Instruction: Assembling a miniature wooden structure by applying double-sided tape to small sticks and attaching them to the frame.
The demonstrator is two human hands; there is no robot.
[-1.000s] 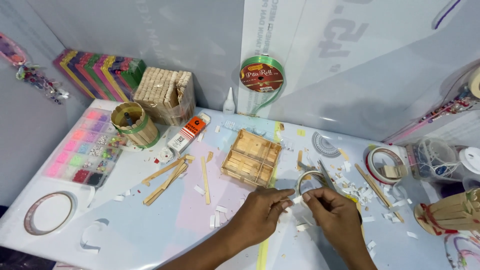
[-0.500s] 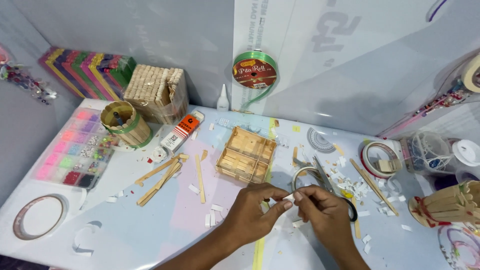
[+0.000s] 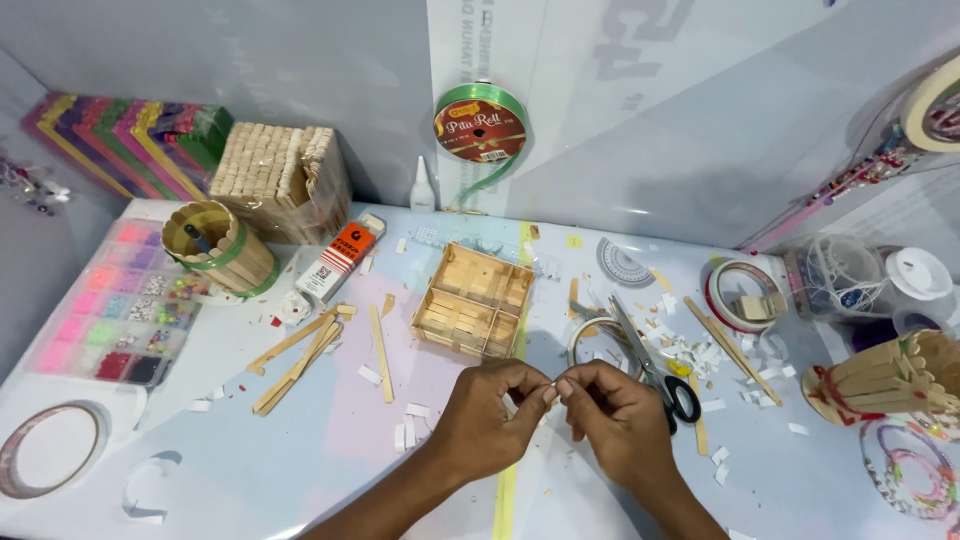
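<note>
Head view, looking down on a craft surface (image 3: 300, 470). Left hand (image 3: 490, 410) and right hand (image 3: 615, 420) meet fingertip to fingertip above it, low and central. Both pinch one small white scrap (image 3: 553, 387), likely a bit of double-sided tape or its backing; too small to tell which. Fingers of both hands curled in, thumbs against forefingers, neither hand spread. The piece is held clear of the surface, close to the eyes, a grip that suits fine peeling or picking.

Just behind the hands lies a tape roll (image 3: 592, 335), flat, within easy reach. Black-handled scissors (image 3: 655, 370) lie beside the right hand, blades pointing away, amid many white paper offcuts (image 3: 690, 352), which suggests cutting is done on that side.

Square tray of ice-cream sticks (image 3: 472, 300) sits just beyond the hands, open side up, with inner dividers. Loose sticks (image 3: 300, 350) lie to its left, roughly parallel.

Further back: round stick-built cup (image 3: 215, 245) banded in green, orange glue box (image 3: 340, 258), small glue bottle (image 3: 423, 188), bundle of sticks (image 3: 280, 180), green ribbon spool (image 3: 480, 125) leaning on the wall. Bead organiser (image 3: 110, 315) at far left. Second tape roll (image 3: 745, 295) and another stick-built piece (image 3: 885, 375) at right.
</note>
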